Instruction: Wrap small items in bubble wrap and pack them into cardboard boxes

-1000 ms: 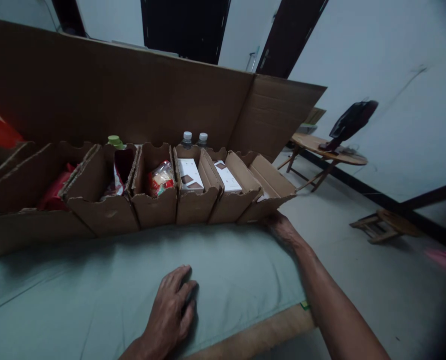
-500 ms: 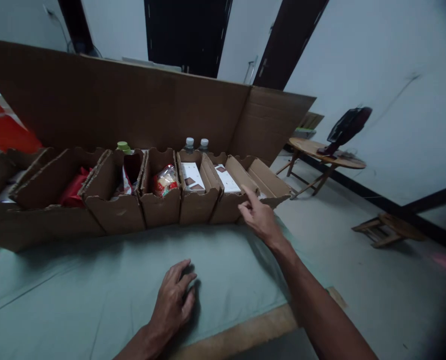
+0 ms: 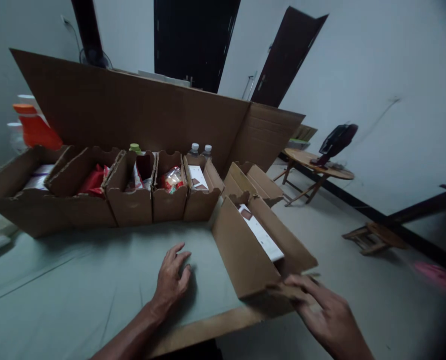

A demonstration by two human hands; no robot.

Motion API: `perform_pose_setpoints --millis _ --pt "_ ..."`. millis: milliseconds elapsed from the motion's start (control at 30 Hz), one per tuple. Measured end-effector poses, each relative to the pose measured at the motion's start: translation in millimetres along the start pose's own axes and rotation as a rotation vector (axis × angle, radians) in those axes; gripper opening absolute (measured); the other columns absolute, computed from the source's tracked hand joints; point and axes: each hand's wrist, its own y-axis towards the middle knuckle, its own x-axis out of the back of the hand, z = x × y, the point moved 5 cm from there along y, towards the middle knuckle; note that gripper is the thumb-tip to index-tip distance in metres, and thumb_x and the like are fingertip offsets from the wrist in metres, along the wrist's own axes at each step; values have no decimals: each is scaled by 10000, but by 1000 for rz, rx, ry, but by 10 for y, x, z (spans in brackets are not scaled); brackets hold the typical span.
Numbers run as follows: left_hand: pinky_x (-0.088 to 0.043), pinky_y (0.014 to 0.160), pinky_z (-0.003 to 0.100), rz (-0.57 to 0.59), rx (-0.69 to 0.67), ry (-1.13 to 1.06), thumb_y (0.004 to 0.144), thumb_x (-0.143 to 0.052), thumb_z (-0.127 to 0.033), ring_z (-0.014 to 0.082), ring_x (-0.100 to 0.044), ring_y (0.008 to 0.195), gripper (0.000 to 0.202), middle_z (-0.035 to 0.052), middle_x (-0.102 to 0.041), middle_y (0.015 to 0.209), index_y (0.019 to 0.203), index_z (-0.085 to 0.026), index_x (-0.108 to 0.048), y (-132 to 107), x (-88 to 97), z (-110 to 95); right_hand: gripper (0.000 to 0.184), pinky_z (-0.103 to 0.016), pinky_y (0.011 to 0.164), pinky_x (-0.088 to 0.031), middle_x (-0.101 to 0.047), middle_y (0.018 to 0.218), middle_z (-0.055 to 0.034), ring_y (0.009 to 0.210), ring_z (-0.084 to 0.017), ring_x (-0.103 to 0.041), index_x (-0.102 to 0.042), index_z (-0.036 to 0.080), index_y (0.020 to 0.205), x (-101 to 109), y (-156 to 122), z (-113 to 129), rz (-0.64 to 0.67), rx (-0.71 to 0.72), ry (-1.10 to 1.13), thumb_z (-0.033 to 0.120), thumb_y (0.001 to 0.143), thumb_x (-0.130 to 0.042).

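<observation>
My right hand [image 3: 322,307] grips the near edge of an open-topped cardboard bin [image 3: 241,252], which stands slanted at the table's right front corner, apart from the row. Inside that bin lies a white box [image 3: 262,235] with a brown square printed on it. My left hand [image 3: 173,277] rests on the pale green tablecloth [image 3: 106,280], fingers apart, holding nothing. Behind it runs a row of cardboard bins [image 3: 130,207]. They hold a red packet [image 3: 95,181], a clear-and-red bag [image 3: 172,179] and another white box [image 3: 198,178], among other packs.
A tall cardboard panel [image 3: 143,110] stands behind the bins. Two clear bottles with white caps [image 3: 200,148] and an orange bottle [image 3: 37,129] are in front of it. A fan [image 3: 335,142] sits on a round wooden table [image 3: 301,160]; a wooden stool [image 3: 376,237] stands on the floor.
My right hand has pulled one bin with a white box out of the row toward me, leaving a gap. My left hand stays nearly in place. The view has shifted slightly.
</observation>
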Motion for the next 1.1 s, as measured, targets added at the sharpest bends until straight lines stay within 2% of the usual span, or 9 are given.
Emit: perform_pose_setpoints --millis 100,200,300,400,567,700,800,933,1100 --pt "-513 1047 492 23 29 -63 846 -527 -159 283 -568 1286 409 149 -572 1389 1246 -187 -612 -43 46 -121 218 -421 710 -619 -787 890 -51 810 -314 -754 -745 331 904 302 -527 -363 -61 -85 44 454 740 -667" --pt "-427 1128 537 111 33 -140 834 -565 -202 310 -469 1392 619 167 -480 1502 1443 -182 -457 -5 23 -359 595 -483 816 -615 -746 1160 -97 978 -352 -730 -610 334 1311 453 -937 -639 -215 -261 116 511 749 -691" --pt "-352 1180 546 225 91 -264 813 -607 -239 324 -386 1454 792 175 -379 1587 1544 -177 -307 150 -132 -585 866 -492 899 -592 -669 1315 -133 1097 -361 -689 -351 301 1527 308 -1202 -719 -291 -393 214 555 767 -682" --pt "-363 1169 535 343 158 -367 769 -621 -216 332 -423 1427 801 160 -443 1554 1522 -172 -354 305 -376 -727 720 -498 922 -578 -723 1188 -142 1082 -389 -687 -589 229 1288 -70 -1252 -672 -211 -450 177 648 711 -689" --pt "-434 1120 475 305 107 -408 741 -591 -166 291 -555 1290 685 112 -590 1413 1419 -180 -487 169 -428 -746 562 -493 975 -548 -755 1075 -118 1133 -392 -661 -687 219 1080 -524 -940 -434 -287 -409 137 659 731 -663" --pt "-470 1087 477 109 189 -264 793 -585 -214 299 -549 1303 631 134 -578 1412 1414 -187 -478 -206 2 -456 413 -446 824 -602 -778 917 -115 947 -373 -722 -735 229 888 -861 -439 -124 -127 -337 267 606 731 -674" --pt "-573 908 394 -64 313 -175 833 -567 -254 285 -610 1206 573 126 -620 1333 1397 -191 -491 -315 458 -187 415 -463 853 -579 -771 966 -131 939 -357 -714 -721 204 940 -1183 23 206 -27 -259 370 558 725 -687" --pt "-538 618 237 -193 436 -160 828 -581 -306 247 -659 1062 587 113 -650 1247 1394 -179 -491 -124 921 79 452 -445 917 -542 -732 1103 -134 1030 -316 -678 -657 179 1093 -1652 600 687 43 -102 545 447 729 -674" --pt "-491 584 224 -216 465 -210 821 -595 -319 244 -638 1079 649 132 -606 1327 1441 -195 -448 64 1098 320 463 -416 865 -558 -721 1086 -118 981 -281 -684 -604 184 1185 -1852 787 840 65 -53 526 425 791 -634"
